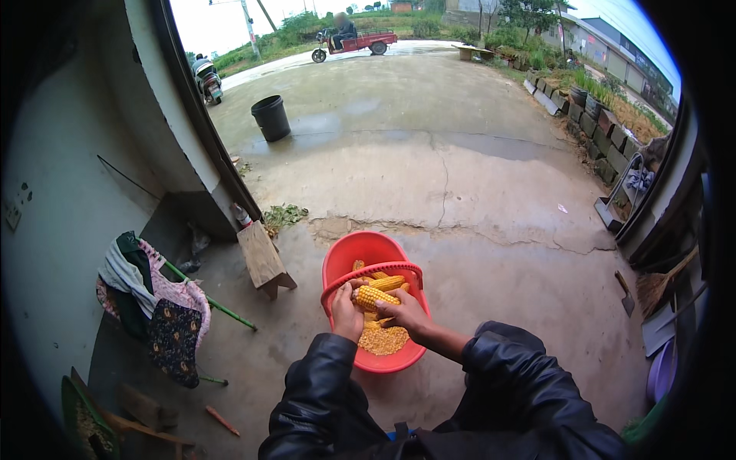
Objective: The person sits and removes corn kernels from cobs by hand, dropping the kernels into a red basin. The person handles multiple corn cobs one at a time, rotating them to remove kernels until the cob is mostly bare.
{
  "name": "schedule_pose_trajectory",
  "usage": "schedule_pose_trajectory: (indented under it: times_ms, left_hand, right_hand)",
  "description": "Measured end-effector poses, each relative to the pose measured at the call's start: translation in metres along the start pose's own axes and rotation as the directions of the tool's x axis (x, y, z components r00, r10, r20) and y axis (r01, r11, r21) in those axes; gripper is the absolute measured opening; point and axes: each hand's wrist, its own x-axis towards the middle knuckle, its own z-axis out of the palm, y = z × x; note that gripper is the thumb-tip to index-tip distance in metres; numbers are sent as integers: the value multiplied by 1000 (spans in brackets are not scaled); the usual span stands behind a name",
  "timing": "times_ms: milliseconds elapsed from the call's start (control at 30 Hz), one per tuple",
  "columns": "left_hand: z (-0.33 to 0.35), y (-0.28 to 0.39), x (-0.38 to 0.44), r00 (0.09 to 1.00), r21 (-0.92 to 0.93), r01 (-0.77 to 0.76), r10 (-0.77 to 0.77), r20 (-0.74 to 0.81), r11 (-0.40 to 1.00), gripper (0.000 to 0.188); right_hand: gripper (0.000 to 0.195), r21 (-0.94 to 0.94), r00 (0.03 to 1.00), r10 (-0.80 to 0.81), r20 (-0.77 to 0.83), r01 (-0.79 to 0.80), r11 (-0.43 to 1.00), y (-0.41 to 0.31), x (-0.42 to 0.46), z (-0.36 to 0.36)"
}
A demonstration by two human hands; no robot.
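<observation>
Between both hands, above a red plastic bucket (397, 363), is a dried yellow corn cob (375, 298) with its kernels on. My left hand (347, 313) grips the cob's left end. On its right end lie the fingers and thumb of my right hand (407, 313). Several more corn cobs (386, 283) lie inside the bucket, partly hidden by the hands. Loose corn kernels (384, 340) cover the bucket's bottom on the near side. The bucket's red handle (376, 268) arches across its opening, just beyond my hands.
A small wooden bench (261, 256) and a cloth-draped folding chair (167, 310) stand left. A trowel (624, 293), a broom (661, 282) and a dustpan (608, 214) are at right. Outside are a black bucket (271, 118) and a person on a red cargo tricycle (368, 40).
</observation>
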Motion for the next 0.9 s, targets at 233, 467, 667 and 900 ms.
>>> schedule_pose_trajectory:
  times_ms: [233,467,667,900]
  left_hand:
    - [2,1,-12,978,289,205,-210,-13,935,30]
    - [41,26,-24,983,181,20,-52,174,983,48]
    - [56,25,-29,953,78,-100,73,294,992,35]
    - [48,5,-27,958,264,-258,210,195,930,29]
  right_hand:
    - [36,294,1000,-9,-4,10,956,-17,-3,-1]
    - [30,377,999,-40,-10,41,925,-7,9,-7]
    - [31,312,998,-49,-32,57,948,-8,7,-2]
    - [34,3,976,-218,-13,218,976,-4,3,9]
